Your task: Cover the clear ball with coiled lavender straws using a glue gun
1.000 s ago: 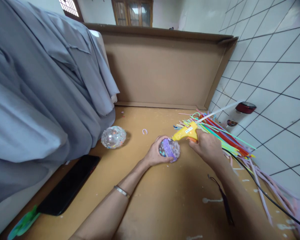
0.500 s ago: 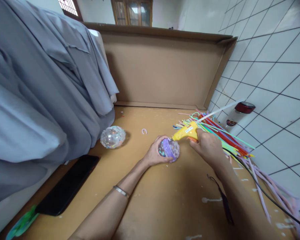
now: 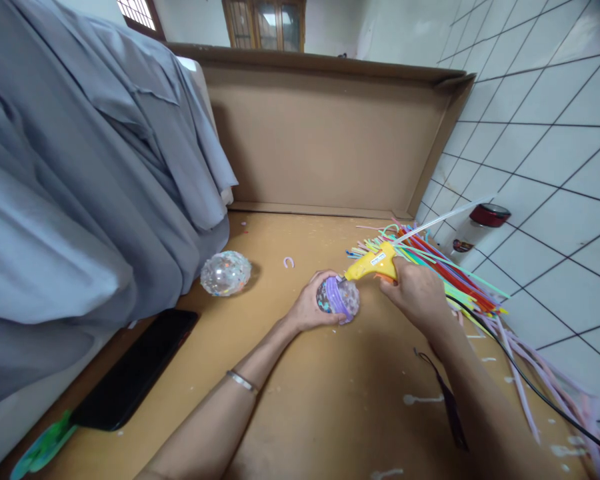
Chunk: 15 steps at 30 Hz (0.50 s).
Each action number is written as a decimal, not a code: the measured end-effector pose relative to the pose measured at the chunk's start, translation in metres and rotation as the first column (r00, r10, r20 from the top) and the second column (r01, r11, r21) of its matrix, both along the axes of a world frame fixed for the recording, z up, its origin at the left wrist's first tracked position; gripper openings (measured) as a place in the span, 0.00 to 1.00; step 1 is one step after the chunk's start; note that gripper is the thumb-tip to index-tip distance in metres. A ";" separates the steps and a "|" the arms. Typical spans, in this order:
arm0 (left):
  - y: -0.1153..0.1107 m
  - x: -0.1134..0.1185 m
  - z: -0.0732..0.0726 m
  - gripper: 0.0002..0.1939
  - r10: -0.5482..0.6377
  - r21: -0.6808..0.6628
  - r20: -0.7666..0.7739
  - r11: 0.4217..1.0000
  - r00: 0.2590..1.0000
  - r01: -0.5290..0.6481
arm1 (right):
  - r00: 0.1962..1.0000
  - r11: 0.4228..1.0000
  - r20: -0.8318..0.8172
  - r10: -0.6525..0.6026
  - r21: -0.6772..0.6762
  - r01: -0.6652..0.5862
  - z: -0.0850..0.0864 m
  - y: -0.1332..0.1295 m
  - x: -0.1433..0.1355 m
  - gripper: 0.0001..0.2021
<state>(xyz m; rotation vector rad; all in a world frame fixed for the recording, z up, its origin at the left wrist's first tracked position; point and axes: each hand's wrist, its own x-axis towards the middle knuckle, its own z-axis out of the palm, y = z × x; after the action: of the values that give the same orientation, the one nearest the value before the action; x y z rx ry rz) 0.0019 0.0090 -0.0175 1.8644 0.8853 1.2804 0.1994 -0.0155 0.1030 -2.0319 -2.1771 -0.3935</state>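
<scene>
While a grey cloth point(image 3: 80, 167) hangs in folds down the left side, a white tiled wall point(image 3: 570, 167) rises on the right, and a cardboard panel point(image 3: 325, 140) stands upright along the far edge of the tan table point(image 3: 300, 387). By the wall lies a bundle of coloured stems point(image 3: 440, 273), and a black phone point(image 3: 137, 370) lies near the cloth, with a green leaf-like piece point(image 3: 47, 443) at its near end.

The two hands are apart, both above the middle of the table. The right hand point(image 3: 415, 290) is closed around the handle of a yellow glue gun point(image 3: 373, 263), a clear stick jutting from its back end. The left hand point(image 3: 313, 303) curls wide around a speckled ball point(image 3: 340, 300), fingers over the far side and thumb along the near side. The nozzle meets or nearly meets the ball's purple band point(image 3: 336, 297); I cannot tell which.

Beyond the stems is a jar point(image 3: 480, 230) with a dark red lid. A clear ball point(image 3: 226, 273) rests beside the cloth, a black strap point(image 3: 450, 407) lies near the right forearm, and a small pale loop point(image 3: 289, 263) sits between the two balls.
</scene>
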 end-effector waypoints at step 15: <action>0.000 0.000 0.001 0.39 -0.013 -0.015 0.010 1.000 1.000 0.014 | 0.999 0.999 0.026 0.034 -0.032 -0.033 0.004 -0.001 0.003 0.15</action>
<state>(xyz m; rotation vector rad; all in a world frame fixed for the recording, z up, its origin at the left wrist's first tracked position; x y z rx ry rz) 0.0024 0.0086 -0.0162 1.8475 0.8733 1.2707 0.2020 -0.0169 0.1073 -2.0144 -2.2440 -0.3865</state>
